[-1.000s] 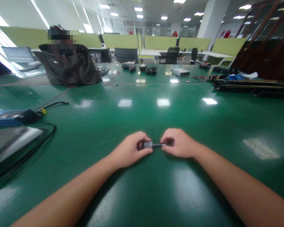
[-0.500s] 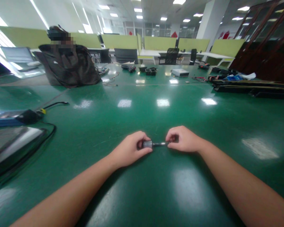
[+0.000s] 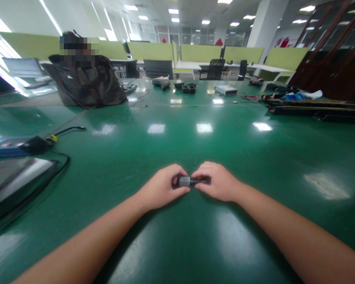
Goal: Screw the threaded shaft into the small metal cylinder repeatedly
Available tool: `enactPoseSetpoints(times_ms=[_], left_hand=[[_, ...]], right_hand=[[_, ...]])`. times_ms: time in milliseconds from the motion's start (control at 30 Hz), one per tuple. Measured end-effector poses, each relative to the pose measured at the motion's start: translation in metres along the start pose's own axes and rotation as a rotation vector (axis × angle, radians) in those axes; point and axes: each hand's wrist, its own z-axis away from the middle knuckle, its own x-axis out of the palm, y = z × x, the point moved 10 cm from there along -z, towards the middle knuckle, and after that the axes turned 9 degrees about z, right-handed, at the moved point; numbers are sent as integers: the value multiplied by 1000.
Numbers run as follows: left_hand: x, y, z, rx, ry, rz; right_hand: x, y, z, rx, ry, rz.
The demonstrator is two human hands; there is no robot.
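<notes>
A small cylinder (image 3: 184,181), grey with a dark end, lies sideways between the thumb and fingers of my left hand (image 3: 162,186). From its right end a thin dark shaft (image 3: 195,181) runs into the grasp of my right hand (image 3: 219,182), whose thumb and fingers close around it right beside the cylinder. The fingertips of the two hands are a short gap apart, low over the green table (image 3: 177,142). What exactly the shaft is, I cannot make out, as my right fingers partly hide it.
At the left lie a blue device (image 3: 8,146) and a grey-and-black case (image 3: 17,181) with a black cable. A large dark bag (image 3: 88,85) stands at the back left. Farther back are a white box (image 3: 225,90) and, at the right, long black strips (image 3: 316,108).
My right hand has moved left, up close to the cylinder, and the bright shaft that showed between the hands is now mostly covered. My left hand stays where it was.
</notes>
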Motion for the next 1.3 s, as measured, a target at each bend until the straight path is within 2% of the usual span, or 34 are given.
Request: enactPoseSetpoints(times_ms=[1300], left_hand=[[-1,2,-2,7,1,39]], right_hand=[[-1,1,1,-16,-40,4]])
